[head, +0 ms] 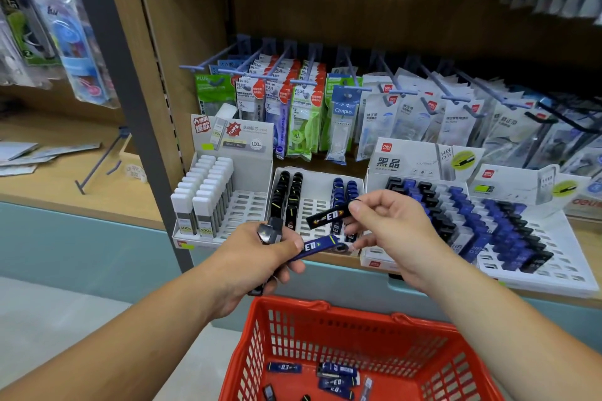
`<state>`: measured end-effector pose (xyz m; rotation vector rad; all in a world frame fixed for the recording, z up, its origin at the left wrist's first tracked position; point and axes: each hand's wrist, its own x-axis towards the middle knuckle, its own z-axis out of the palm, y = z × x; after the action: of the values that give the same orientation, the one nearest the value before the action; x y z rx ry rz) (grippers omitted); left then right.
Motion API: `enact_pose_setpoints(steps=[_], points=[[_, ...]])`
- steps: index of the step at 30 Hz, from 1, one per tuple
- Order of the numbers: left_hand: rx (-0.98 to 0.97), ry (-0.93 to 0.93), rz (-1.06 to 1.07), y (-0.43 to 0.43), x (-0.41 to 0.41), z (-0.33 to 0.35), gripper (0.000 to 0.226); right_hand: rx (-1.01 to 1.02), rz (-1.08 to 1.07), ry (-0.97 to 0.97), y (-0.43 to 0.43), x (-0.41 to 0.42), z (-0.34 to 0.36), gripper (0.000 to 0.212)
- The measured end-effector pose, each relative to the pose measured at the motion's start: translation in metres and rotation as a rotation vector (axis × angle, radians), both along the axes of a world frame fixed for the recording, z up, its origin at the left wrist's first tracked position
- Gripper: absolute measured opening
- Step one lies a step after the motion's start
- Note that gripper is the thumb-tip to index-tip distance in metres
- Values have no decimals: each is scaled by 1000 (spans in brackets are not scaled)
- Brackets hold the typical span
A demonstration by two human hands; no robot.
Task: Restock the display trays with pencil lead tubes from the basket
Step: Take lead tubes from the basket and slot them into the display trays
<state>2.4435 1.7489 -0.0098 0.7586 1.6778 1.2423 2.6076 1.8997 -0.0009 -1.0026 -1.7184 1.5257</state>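
Tubes in hand, as I read them from the head camera: my right hand [387, 225] pinches a black tube [329, 217] at its cap end between thumb and forefinger. Its long axis runs lower left to upper right, free end pointing left, in front of the middle tray [317, 177].

My left hand [257, 257] has its fingers curled round several tubes. A blue tube [317, 246] sits clamped under the thumb, with its long axis near level and its cap end pointing right. A dark tube [272, 231] stands near upright above the fist.

Containers:
- The middle tray holds two rows of black tubes at its left and two rows of blue at its right.
- The left tray [250, 202] holds two rows of white-capped tubes.
- The right trays [553, 264] hold mixed blue and black rows.
- The red basket [325, 319] below the hands holds loose tubes [337, 374], mostly blue, lying flat at mixed angles.
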Motion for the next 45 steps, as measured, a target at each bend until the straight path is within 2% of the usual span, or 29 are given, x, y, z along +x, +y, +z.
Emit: enact_pose_setpoints(steps=[6, 17, 23, 29, 36, 45], points=[[-78, 38, 72, 1, -4, -4, 10, 274, -69, -154, 5, 5, 1, 9], [-163, 80, 80, -8, -21, -8, 14, 385, -28, -180, -3, -19, -6, 16], [-18, -26, 167, -7, -32, -10, 20, 500, -80, -166, 5, -37, 10, 13], [59, -110, 272, 7, -35, -11, 14, 650, -36, -401, 36, -78, 18, 19], [96, -96, 257, 11, -39, -14, 13, 689, 28, -516, 55, -94, 4, 22], [119, -123, 271, 15, -38, -17, 13, 723, 69, -560, 63, -93, 1, 8]])
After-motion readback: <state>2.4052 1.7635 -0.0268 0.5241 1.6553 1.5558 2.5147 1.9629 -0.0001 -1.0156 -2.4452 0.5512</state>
